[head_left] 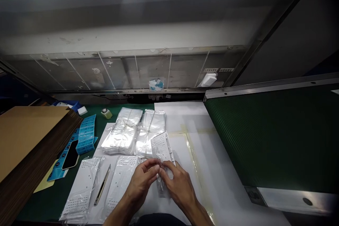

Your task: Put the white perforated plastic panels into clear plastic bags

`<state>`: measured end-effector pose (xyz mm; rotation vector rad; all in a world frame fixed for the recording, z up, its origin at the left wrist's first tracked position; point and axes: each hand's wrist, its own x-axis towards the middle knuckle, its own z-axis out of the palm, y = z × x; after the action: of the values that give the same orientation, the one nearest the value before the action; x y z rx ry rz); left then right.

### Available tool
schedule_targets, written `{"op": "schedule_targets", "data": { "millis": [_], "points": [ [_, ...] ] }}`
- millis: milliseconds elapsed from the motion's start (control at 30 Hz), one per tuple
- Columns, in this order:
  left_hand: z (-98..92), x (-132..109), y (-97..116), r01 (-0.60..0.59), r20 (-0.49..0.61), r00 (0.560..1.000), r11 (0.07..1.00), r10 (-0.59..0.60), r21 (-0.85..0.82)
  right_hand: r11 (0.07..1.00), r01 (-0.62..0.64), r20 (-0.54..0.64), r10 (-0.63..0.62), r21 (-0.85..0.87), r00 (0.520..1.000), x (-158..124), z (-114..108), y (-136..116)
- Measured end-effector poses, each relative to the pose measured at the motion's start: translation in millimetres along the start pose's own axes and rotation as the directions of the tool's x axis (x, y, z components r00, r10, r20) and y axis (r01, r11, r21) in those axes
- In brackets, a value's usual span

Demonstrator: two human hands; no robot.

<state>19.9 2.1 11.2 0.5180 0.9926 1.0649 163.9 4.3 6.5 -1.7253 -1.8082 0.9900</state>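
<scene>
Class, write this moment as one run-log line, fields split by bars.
left grip: pinching clear plastic bag | right grip: same bag | white slotted panel: beyond both grips | utility knife: between two bagged panels

Clear plastic bags (120, 136) are gleaming, crinkled — the slotted panel (160, 146) is looking smooth, matt. The cardboard stack (29, 122) is showing a matt face; the conveyor belt (278, 134) is looking ribbed — its metal frame (286, 196) is shining.
</scene>
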Motion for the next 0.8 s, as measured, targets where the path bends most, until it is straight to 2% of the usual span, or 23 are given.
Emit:
{"op": "schedule_targets", "data": {
  "millis": [67, 167, 300, 400, 533, 633, 733, 800],
  "points": [
    [-1.2, 0.6, -4.2, -0.024, -0.029, 0.999, 0.998, 0.026, 0.054, 1.000, -0.005, -0.003, 0.005, -0.015, 1.000, -1.4, 0.9, 0.0],
    [-4.9, 3.9, -8.1, -0.028, -0.042, 0.999, 0.999, 0.030, 0.030, 1.000, -0.019, -0.002, 0.018, -0.014, 1.000, -4.0, 1.0, -2.9],
    [-7.6, 1.8, -6.5, 0.025, 0.037, 0.999, 0.998, -0.023, -0.055, 0.999, -0.041, -0.005, 0.040, -0.009, 0.999, -6.2, -1.5, -7.0],
    [-8.6, -2.1, -7.4, 0.041, 0.071, 0.997, 0.995, -0.035, -0.088, 1.000, 0.007, 0.002, -0.007, -0.012, 1.000, -6.2, -2.4, -5.7],
    [-12.1, -3.1, -15.0, 0.050, -0.014, 0.999, 0.993, -0.052, -0.104, 0.999, 0.044, 0.054, -0.044, -0.011, 0.998, -7.8, -0.6, 1.4],
    [-15.9, -4.7, -16.2, 0.054, -0.048, 0.997, 0.988, -0.061, -0.144, 0.999, 0.018, 0.066, -0.015, -0.042, 0.998, -7.4, -0.7, 12.9],
    [-19.1, -9.5, -10.8, 0.076, 0.009, 0.997, 0.969, -0.076, -0.236, 0.996, -0.039, 0.064, 0.044, -0.084, 0.997, 0.1, -5.8, 26.0],
    [-21.4, -11.8, -7.2, 0.074, 0.063, 0.996, 0.985, -0.064, -0.156, 0.992, -0.083, 0.069, 0.089, -0.095, 0.994, 8.4, -12.8, 30.3]
  ]
}}
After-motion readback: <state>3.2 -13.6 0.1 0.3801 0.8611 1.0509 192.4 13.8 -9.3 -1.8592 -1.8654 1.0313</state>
